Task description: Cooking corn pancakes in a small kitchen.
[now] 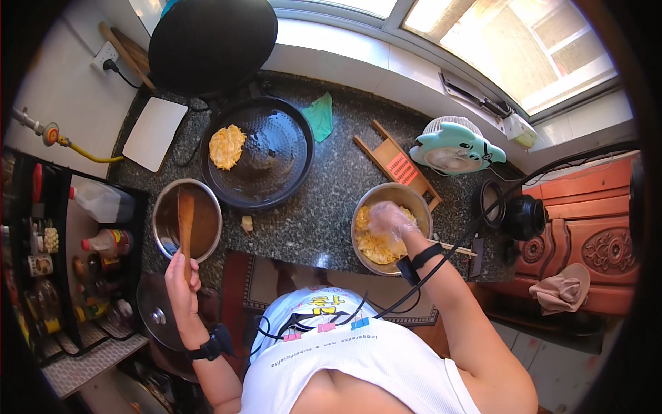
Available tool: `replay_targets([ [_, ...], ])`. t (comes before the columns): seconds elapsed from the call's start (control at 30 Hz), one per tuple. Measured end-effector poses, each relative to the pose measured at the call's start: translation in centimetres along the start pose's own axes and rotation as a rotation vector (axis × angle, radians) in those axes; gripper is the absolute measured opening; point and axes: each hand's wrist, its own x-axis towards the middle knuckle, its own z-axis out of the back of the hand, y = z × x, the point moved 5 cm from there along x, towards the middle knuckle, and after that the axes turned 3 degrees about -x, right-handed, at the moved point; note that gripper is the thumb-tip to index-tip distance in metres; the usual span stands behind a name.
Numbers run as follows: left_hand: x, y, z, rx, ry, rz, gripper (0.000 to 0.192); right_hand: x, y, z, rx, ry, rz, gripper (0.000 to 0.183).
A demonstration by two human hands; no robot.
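My left hand (183,279) grips a wooden spatula (186,220), whose blade rests in a steel pot (219,227) at the left of the counter. My right hand (390,221), in a clear plastic glove, reaches into a steel bowl (428,207) of shredded yellow batter mix (376,249); its fingers are partly hidden in the mix, so their grip cannot be told. One yellow patty (227,147) lies at the left side of an open black electric griddle (264,160). A pair of chopsticks (455,248) sticks out from the bowl's right side.
Beyond the bowl lie a wooden grater (393,160) and a mint-green fan (450,150). A green cloth (319,116) touches the griddle's right side. The raised griddle lid (212,46) stands behind. A white board (155,133) and a bottle rack (67,259) are at left. A black cable crosses my right forearm.
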Motion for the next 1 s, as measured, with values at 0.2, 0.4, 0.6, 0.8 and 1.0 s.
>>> replay_targets([
  [0.2, 0.0, 0.2, 0.3, -0.018, -0.004, 0.015, 0.033, -2.2, -0.6, 2.5, 1.157, -0.173, -0.606, 0.051],
  [0.4, -0.1, -0.1, 0.3, -0.007, -0.013, 0.008, 0.033, -0.6, -0.9, -1.4, 1.347, -0.165, -0.722, 0.046],
  [0.6, -0.3, -0.1, 0.5, -0.031, -0.001, -0.008, 0.033, -2.4, -0.2, -0.4, 2.153, -0.442, -0.978, 0.043],
  [0.8, 0.1, 0.2, 0.4, -0.042, 0.015, 0.007, 0.034, 0.1, -1.1, 0.0, 0.716, -0.313, -0.353, 0.040],
  [1.0, -0.4, 0.2, 1.1, -0.026, -0.011, 0.006, 0.035, -1.2, -0.2, -0.9, 2.375, -0.339, -0.530, 0.054],
])
